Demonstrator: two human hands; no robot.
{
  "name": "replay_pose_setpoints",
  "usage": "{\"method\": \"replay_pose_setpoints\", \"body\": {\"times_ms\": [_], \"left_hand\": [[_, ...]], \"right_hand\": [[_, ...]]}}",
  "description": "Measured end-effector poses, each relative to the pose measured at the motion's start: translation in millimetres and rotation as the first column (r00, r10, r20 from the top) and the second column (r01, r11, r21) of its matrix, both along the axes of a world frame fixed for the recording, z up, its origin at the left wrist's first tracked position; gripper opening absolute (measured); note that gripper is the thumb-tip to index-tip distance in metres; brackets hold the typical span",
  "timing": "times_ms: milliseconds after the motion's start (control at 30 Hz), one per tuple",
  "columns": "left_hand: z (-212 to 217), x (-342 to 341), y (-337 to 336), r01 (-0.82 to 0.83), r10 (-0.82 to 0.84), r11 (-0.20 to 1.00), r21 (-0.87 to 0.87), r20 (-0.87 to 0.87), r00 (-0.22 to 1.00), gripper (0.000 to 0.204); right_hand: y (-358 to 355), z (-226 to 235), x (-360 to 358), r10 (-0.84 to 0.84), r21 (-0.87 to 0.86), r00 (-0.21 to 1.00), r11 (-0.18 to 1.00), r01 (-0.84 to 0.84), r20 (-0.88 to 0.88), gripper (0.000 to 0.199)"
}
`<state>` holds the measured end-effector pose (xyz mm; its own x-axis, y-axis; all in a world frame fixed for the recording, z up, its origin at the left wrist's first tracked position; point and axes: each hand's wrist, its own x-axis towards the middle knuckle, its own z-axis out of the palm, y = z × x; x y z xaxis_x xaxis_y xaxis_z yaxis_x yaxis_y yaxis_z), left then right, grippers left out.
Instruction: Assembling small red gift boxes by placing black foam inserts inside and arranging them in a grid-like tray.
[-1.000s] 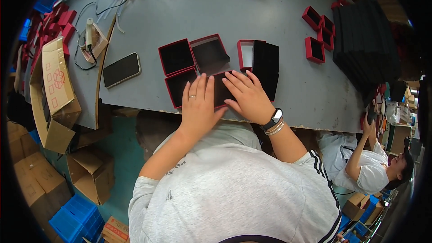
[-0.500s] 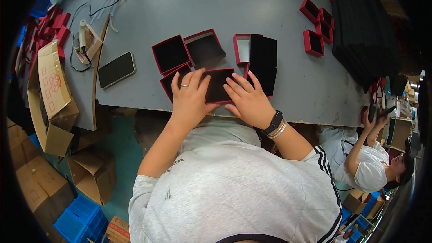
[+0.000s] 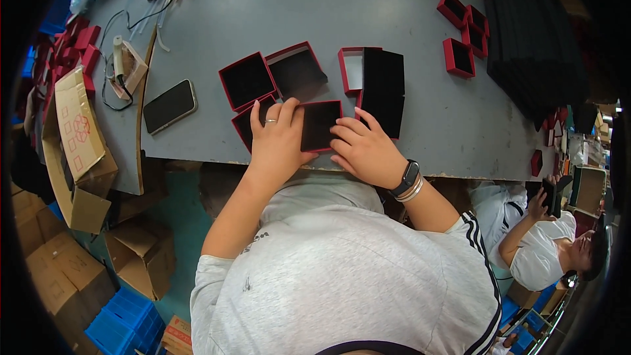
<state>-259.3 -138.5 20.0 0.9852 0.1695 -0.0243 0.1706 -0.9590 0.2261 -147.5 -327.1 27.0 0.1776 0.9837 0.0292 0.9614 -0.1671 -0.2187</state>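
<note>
both hands (image 3: 322, 141) pressed flat on the red box (image 3: 320, 125), seating its black liner I'd say; next probably needs firm, even pressure

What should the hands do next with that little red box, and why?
Probably press the black insert flat into the red box. Both the left hand and right hand rest on it at the table edge, fingertips spread over its surface.
</note>
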Motion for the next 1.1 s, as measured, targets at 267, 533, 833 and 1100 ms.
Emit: {"method": "replay_pose_setpoints", "body": {"times_ms": [267,533,833,1100], "left_hand": [[-6.3,-8.0,-1.9,0.056,-0.055,0.998,-0.007,0.107,0.993,0.076],[-3.4,-4.2,-5.9,0.056,-0.056,0.998,0.001,0.112,0.992,0.076],[-1.2,-3.2,-5.0,0.027,-0.027,0.997,0.066,0.004,1.000,0.085],[-3.9,4.9,-9.3,0.058,-0.058,0.995,0.076,-0.003,0.998,0.083]], "right_hand": [[12.7,-22.5,-12.0,-0.243,0.077,0.966,0.968,0.237,0.091,0.071],[21.5,-26.0,-12.3,-0.257,0.112,0.961,0.963,0.245,0.105,0.078],[30.3,-50.2,-24.6,-0.233,0.351,0.955,0.923,0.159,0.181,0.032],[15.4,-56.7,-34.1,-0.198,0.421,0.976,0.896,0.143,0.089,0.009]]}}
